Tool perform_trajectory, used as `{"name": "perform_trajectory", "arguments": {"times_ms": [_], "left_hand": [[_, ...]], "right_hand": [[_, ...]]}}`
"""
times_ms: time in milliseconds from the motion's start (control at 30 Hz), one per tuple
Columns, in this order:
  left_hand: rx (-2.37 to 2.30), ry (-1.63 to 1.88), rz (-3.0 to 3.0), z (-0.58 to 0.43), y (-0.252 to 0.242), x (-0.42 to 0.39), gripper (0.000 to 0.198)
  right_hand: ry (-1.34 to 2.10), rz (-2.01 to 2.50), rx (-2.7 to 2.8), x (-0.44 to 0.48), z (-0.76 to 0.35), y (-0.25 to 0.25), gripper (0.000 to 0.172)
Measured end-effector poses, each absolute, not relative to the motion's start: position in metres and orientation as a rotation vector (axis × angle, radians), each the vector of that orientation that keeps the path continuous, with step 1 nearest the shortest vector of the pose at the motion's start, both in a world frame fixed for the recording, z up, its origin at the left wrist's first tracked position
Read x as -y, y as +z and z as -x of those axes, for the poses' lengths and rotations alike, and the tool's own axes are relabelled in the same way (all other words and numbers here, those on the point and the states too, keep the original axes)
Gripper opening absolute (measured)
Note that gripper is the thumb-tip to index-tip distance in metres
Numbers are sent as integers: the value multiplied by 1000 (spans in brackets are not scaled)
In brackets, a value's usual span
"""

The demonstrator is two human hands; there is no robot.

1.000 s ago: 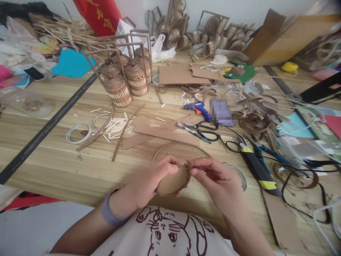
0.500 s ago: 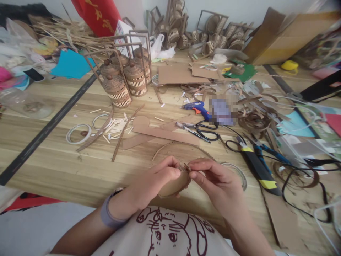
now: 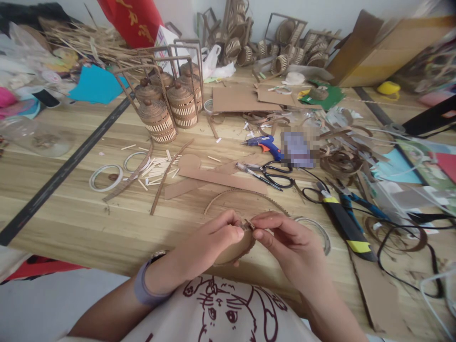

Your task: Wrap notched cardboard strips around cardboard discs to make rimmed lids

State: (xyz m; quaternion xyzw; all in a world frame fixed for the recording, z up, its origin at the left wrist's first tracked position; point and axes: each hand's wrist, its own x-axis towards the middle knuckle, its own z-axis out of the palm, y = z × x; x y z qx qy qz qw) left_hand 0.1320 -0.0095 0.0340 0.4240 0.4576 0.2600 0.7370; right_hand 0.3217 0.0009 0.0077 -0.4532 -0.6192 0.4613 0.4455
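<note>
Close to my body, my left hand [image 3: 210, 240] is closed round a brown cardboard disc [image 3: 231, 249], thumb on its upper edge. A ridged corrugated strip runs along the disc's right edge. My right hand [image 3: 285, 242] pinches a piece of this cardboard strip [image 3: 251, 224] between thumb and fingers at the disc's top right. The fingertips of both hands almost meet there, and the exact join is too small to make out. Just beyond my hands, a long curved corrugated strip [image 3: 245, 191] arcs over the table.
Ahead lie scissors [image 3: 276, 175], a blue glue gun [image 3: 265, 145] and cardboard strips [image 3: 221, 179]. A black-and-yellow cutter [image 3: 347, 221] and pliers [image 3: 356, 204] are at right. Lidded cardboard baskets [image 3: 156, 118] with tall handles stand back left, near pale sticks [image 3: 158, 168] and tape rings [image 3: 106, 178].
Both hands keep their hold with hardly any movement. The disc looks slightly more tilted, and the whole view has shifted a little.
</note>
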Motion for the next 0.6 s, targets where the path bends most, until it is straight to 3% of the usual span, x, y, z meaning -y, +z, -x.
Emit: {"name": "perform_trajectory", "arguments": {"times_ms": [600], "left_hand": [[-938,585,-875,-129,28,15,19]], "right_hand": [[1178,1099,1593,0,-317,16,7]]}}
